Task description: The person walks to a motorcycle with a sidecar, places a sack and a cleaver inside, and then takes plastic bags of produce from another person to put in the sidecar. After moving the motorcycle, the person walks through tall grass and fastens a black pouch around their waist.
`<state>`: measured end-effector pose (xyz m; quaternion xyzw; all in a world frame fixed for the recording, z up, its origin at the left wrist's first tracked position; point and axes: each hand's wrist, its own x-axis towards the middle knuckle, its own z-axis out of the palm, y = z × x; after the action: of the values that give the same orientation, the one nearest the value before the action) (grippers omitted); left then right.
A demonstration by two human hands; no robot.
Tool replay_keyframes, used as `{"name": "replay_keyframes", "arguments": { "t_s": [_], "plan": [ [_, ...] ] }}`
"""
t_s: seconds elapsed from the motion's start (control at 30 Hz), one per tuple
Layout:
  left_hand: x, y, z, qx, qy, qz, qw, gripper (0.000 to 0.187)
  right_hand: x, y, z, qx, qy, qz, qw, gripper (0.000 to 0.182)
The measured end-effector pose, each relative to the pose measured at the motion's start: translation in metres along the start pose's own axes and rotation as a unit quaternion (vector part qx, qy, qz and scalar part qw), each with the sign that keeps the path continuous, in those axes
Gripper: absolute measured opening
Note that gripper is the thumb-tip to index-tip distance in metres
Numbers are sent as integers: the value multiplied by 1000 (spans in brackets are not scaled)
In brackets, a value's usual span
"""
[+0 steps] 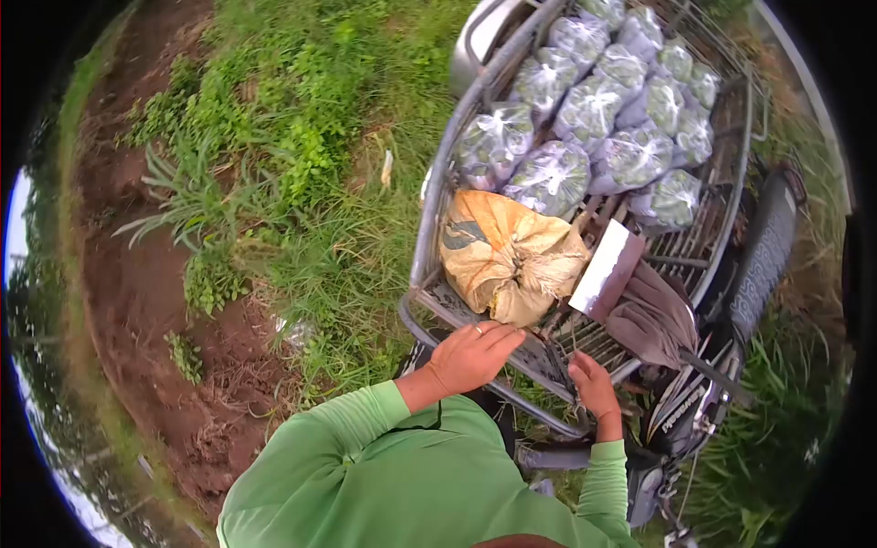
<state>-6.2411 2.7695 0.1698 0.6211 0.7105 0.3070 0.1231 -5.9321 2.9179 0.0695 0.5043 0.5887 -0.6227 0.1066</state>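
A metal sidecar (pixel 431 233) stands in front of me, attached to a motorcycle (pixel 676 416). My left hand (pixel 475 356) is over its near rim, against the bottom of a stained yellow sack (pixel 507 251) with a gathered mouth. The left fingers are bent and close together; whatever is under them is hidden. To the right, my right hand (pixel 594 384) is closed, thumb and fingers together near a thin dark cord or bar (pixel 557 361). I cannot make out what it grips.
Several clear knotted bags of greens (pixel 589 110) fill the sidecar's far part. A white-and-brown box (pixel 607 271) and dark cloth (pixel 653 315) lie right of the sack. The motorcycle seat (pixel 767 247) is at the right. Grass (pixel 338 247) and bare soil (pixel 146 329) lie left.
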Motion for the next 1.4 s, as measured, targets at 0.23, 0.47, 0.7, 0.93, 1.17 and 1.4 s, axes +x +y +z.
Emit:
{"name": "replay_keyframes", "arguments": {
  "t_s": [0.23,0.47,0.7,0.93,1.17,1.4],
  "plan": [
    [-11,5,26,-12,-11,18,1000,25,-112,-71,27,-56,206,-95,972,46],
    [-20,13,22,-51,-144,-90,984,37,-211,-54,69,8,373,-88,924,43],
    [-14,9,24,-77,-233,-52,968,42,-326,86,186,84,478,206,849,35],
    [-11,3,29,-47,-257,-15,965,44,-448,224,359,142,430,537,712,21],
    [-9,5,36,-73,-275,-45,958,45,-514,283,388,283,571,513,574,39],
    [-8,-9,42,-75,-294,-51,952,40,-505,345,297,336,708,322,531,58]
  ]
}}
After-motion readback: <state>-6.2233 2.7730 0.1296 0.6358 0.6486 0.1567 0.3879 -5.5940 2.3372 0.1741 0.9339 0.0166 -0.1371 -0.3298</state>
